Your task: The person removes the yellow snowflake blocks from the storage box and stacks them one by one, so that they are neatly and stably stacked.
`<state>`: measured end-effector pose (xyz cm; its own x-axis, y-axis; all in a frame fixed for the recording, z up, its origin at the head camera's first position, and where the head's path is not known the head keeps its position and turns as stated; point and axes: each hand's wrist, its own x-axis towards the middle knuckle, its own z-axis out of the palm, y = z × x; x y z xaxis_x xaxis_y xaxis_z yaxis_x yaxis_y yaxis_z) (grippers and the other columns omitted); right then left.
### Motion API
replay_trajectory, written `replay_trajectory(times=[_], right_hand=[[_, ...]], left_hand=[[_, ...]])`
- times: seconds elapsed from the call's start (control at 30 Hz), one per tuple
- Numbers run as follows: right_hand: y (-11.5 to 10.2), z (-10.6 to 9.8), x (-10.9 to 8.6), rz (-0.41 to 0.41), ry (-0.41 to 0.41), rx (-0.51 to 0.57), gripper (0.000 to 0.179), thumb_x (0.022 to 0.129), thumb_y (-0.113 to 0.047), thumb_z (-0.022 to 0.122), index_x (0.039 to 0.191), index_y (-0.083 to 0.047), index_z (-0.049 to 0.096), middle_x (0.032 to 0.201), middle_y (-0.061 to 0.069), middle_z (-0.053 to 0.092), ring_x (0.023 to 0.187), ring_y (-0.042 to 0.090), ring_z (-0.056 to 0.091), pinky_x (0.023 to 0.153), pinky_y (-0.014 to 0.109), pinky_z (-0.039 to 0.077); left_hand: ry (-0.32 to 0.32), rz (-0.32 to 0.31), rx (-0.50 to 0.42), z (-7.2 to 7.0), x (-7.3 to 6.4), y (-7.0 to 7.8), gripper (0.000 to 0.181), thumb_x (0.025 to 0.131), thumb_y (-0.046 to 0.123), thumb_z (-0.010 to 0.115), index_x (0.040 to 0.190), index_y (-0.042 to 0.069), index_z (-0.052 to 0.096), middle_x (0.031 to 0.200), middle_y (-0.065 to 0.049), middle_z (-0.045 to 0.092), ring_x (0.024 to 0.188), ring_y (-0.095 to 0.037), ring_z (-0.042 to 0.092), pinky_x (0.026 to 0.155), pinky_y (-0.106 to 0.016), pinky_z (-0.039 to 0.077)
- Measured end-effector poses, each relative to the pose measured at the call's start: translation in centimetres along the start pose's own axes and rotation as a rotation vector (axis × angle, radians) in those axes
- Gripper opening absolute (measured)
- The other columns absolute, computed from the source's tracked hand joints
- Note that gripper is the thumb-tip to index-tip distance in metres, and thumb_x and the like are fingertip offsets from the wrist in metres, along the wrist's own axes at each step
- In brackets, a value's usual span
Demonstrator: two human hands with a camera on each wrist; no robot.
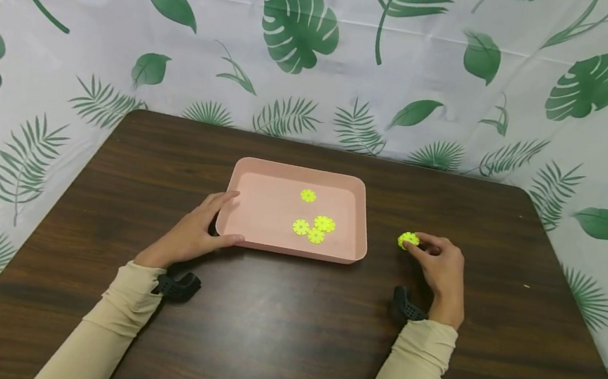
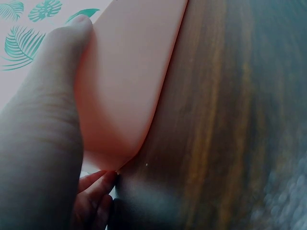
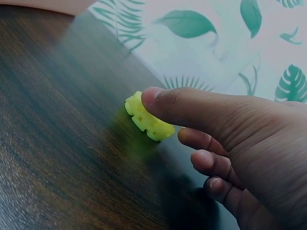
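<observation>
A shallow pink tray (image 1: 278,208) lies on the table. My left hand (image 1: 192,229) grips its left end near the front corner, the thumb along the front and a finger at the left rim. In the left wrist view, the tray wall (image 2: 127,72) fills the space beside that hand. Several yellow-green notched plastic discs (image 1: 316,236) lie in the tray's right half, one apart toward the back. To the right of the tray, my right hand (image 1: 441,265) pinches matching notched discs (image 3: 144,120) between thumb and fingers, seemingly layered; the thumb partly covers them.
The dark wooden table (image 1: 273,339) reaches back to a white cloth (image 1: 341,79) with green leaf prints. A black band (image 1: 178,286) sits at the left wrist and another black band (image 1: 406,305) at the right. A small pale speck (image 1: 526,285) lies on the table's right side.
</observation>
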<state>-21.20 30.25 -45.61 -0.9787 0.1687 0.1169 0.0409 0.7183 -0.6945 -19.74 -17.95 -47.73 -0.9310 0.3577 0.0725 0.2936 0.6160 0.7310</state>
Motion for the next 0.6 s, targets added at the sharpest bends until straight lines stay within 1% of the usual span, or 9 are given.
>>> replay_trajectory(times=[0.33, 0.6], right_hand=[[0.04, -0.13, 0.0, 0.011, -0.037, 0.006, 0.043, 0.093, -0.026, 0.081, 0.124, 0.002, 0.074, 0.11, 0.021, 0.064, 0.082, 0.021, 0.05, 0.065, 0.025, 0.042], [0.07, -0.17, 0.06, 0.005, -0.051, 0.001, 0.045, 0.093, -0.027, 0.082, 0.125, 0.003, 0.073, 0.112, 0.023, 0.063, 0.082, 0.022, 0.05, 0.065, 0.026, 0.042]], left_hand=[[0.0, 0.014, -0.002, -0.02, 0.14, -0.11, 0.091, 0.093, 0.047, 0.076, 0.165, 0.021, 0.026, 0.164, -0.015, 0.029, 0.146, -0.041, 0.036, 0.11, -0.069, 0.035], [-0.004, 0.005, -0.002, -0.03, 0.1, -0.03, 0.092, 0.093, 0.047, 0.076, 0.165, 0.021, 0.026, 0.164, -0.014, 0.029, 0.147, -0.041, 0.035, 0.11, -0.069, 0.034]])
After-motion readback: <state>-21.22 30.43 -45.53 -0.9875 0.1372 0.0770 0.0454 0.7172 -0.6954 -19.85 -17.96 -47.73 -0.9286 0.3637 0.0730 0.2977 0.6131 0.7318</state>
